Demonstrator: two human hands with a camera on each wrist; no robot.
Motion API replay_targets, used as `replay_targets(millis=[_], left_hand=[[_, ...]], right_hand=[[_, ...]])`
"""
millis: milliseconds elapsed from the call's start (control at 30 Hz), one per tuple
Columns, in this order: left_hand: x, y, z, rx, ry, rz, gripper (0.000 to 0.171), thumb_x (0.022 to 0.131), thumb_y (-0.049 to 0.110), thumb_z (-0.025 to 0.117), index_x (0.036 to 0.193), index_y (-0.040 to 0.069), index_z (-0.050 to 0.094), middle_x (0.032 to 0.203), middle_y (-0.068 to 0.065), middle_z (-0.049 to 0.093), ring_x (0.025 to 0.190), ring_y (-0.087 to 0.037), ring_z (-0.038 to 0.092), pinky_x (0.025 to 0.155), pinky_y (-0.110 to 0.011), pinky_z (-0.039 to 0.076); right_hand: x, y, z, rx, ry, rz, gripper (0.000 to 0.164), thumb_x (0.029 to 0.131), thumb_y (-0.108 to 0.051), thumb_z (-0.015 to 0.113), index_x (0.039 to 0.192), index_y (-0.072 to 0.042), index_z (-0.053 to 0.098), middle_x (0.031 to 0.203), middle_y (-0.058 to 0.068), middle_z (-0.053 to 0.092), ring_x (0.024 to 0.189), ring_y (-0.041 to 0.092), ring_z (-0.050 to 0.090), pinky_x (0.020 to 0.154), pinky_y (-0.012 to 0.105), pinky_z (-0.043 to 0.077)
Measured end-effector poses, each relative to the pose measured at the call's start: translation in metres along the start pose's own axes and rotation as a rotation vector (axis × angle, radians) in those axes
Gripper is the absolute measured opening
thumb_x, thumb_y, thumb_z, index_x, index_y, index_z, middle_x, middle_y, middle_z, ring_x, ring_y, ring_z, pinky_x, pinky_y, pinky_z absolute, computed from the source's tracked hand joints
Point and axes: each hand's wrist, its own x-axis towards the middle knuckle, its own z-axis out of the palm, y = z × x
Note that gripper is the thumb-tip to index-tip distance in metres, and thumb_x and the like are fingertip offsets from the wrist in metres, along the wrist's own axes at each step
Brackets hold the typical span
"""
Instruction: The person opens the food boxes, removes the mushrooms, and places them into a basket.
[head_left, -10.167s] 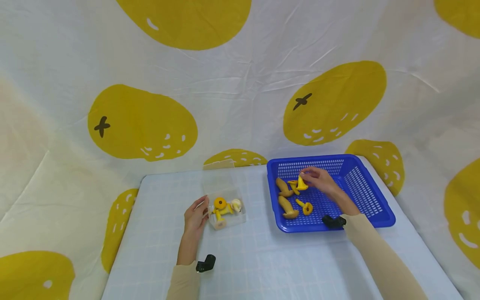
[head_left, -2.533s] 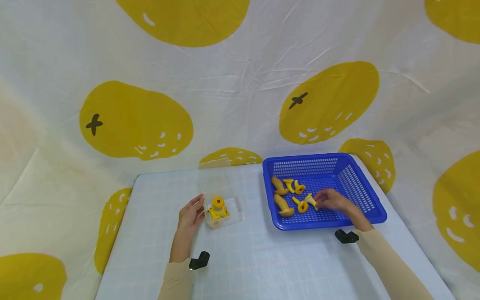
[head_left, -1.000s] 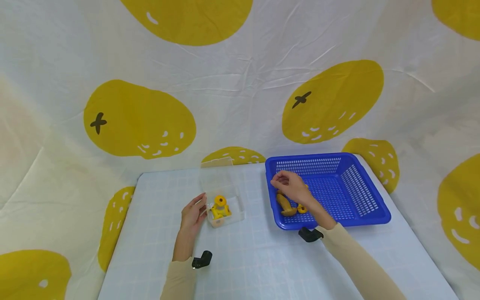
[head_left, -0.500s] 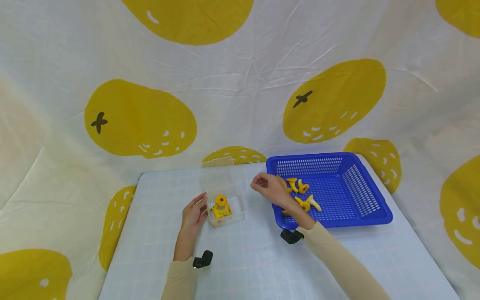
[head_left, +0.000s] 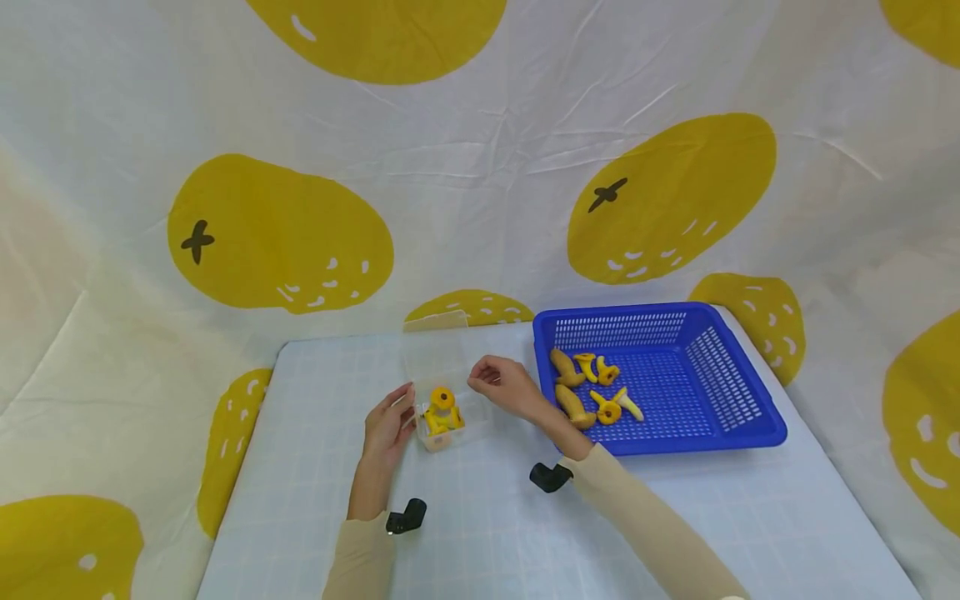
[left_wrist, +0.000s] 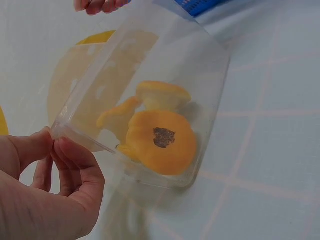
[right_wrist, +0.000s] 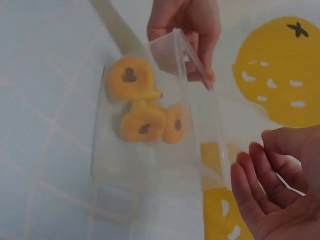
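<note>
A clear plastic box (head_left: 474, 430) with its hinged lid (head_left: 435, 354) raised stands left of centre on the table. Inside lie several yellow toy chanterelle mushrooms (left_wrist: 161, 142), one cap up. My left hand (head_left: 387, 423) pinches the box's left edge near the hinge between thumb and index finger, seen closely in the left wrist view. On the other side hovers my right hand (head_left: 510, 387), fingers loosely bent with nothing in them. In the right wrist view its fingertips (right_wrist: 240, 167) are close to the lid's edge; whether they touch it I cannot tell.
A blue perforated basket (head_left: 720, 350) stands at the right. Along its left side lie two brown mushrooms (head_left: 573, 406) and several yellow chanterelles (head_left: 607, 412). A white curtain (head_left: 480, 208) with yellow fruit prints hangs behind the pale checked table (head_left: 480, 517).
My right hand set a pale-stemmed chanterelle down in the basket, then moved left, empty, to the box. The box holds fewer mushrooms than ten seconds ago. The left hand stayed on it.
</note>
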Motion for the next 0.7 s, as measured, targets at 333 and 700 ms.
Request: replay_targets(millis=[333, 700], left_hand=[[0.000, 0.000, 0.001, 0.007, 0.006, -0.010, 0.047, 0.102, 0.025, 0.067, 0.145, 0.009, 0.057, 0.145, -0.012, 0.053, 0.116, -0.025, 0.050, 0.085, -0.024, 0.049], [0.002, -0.002, 0.000, 0.003, 0.013, 0.014, 0.045, 0.101, 0.025, 0.070, 0.141, 0.007, 0.061, 0.132, -0.010, 0.061, 0.107, -0.022, 0.055, 0.077, -0.022, 0.050]], right_hand=[[0.008, -0.001, 0.026, 0.005, -0.062, -0.029, 0.006, 0.097, -0.004, 0.070, 0.100, 0.000, 0.069, 0.095, 0.008, 0.070, 0.087, 0.018, 0.063, 0.083, 0.027, 0.054], [0.014, -0.003, 0.051, -0.143, -0.184, -0.025, 0.026, 0.096, -0.001, 0.070, 0.120, 0.006, 0.064, 0.120, 0.020, 0.063, 0.112, 0.035, 0.060, 0.102, 0.046, 0.049]])
